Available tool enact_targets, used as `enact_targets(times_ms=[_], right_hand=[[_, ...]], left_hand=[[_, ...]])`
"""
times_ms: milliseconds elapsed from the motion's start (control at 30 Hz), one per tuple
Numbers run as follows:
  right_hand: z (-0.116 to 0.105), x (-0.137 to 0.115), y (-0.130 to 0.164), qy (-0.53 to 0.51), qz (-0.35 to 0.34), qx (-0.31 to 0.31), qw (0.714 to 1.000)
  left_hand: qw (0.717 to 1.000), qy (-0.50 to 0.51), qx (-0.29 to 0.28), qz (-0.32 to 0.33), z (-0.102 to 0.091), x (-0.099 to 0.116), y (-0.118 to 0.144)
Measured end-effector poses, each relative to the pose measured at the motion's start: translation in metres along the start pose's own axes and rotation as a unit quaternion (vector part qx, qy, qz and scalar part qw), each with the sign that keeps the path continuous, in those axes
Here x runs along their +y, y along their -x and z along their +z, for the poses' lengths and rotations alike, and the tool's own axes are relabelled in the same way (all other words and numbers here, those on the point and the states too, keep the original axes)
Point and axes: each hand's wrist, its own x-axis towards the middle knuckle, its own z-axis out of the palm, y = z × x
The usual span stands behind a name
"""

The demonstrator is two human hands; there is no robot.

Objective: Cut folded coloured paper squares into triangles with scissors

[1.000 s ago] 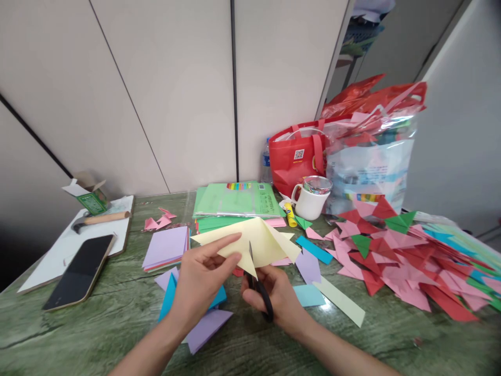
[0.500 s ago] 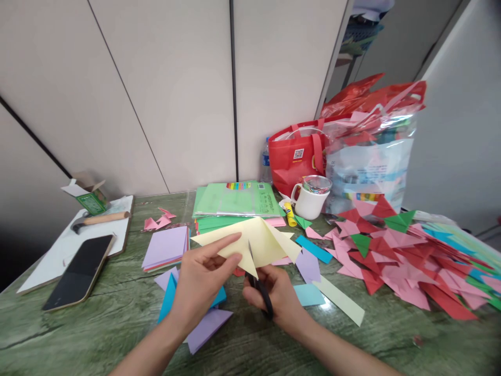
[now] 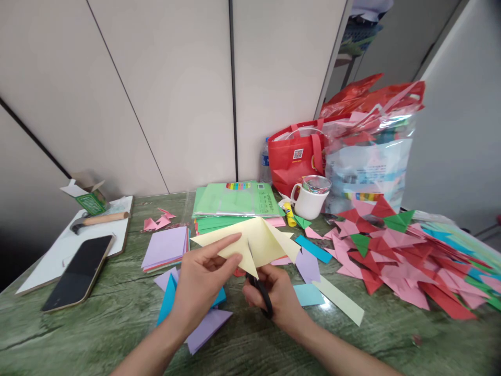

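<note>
My left hand (image 3: 205,277) pinches a pale yellow sheet of paper (image 3: 268,243) between thumb and fingers, above the table. The sheet is creased and has a slit cut in from its near edge. My right hand (image 3: 276,292) is closed round the black handles of a pair of scissors (image 3: 261,296), whose blades sit in the slit. Below my left hand lie folded purple and blue papers (image 3: 207,329). Close to my right hand are a light blue strip (image 3: 309,295) and a pale green strip (image 3: 340,302).
A green pack of paper (image 3: 238,201) lies behind the hands, with a purple stack (image 3: 164,249) to its left. A phone (image 3: 80,271) and a hammer (image 3: 99,219) lie at left. A white mug (image 3: 309,202), a red bag (image 3: 287,164) and a heap of folded pink and red papers (image 3: 403,271) stand at right.
Hardly anything differs. The yellow sheet, both hands and the scissors keep almost the same place, with the blades still in the slit.
</note>
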Motion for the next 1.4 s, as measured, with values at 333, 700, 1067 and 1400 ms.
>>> enact_targets(times_ms=[333, 700, 1067, 1400], right_hand=[[0.0036, -0.0035, -0.0002, 0.007, 0.027, 0.024, 0.999], [-0.0003, 0.0033, 0.0004, 0.008, 0.029, 0.017, 0.999], [-0.0019, 0.0010, 0.0001, 0.002, 0.026, 0.055, 0.998], [-0.0024, -0.0041, -0.0004, -0.006, 0.032, 0.041, 0.999]], left_hand=[[1.000, 0.002, -0.002, -0.004, -0.0002, -0.0008, 0.0009], [0.999, 0.032, 0.000, -0.022, 0.0018, -0.0002, -0.0001], [0.994, 0.093, -0.018, -0.059, 0.0074, 0.0009, 0.0008], [0.994, 0.090, -0.015, -0.052, 0.0068, 0.0005, -0.0014]])
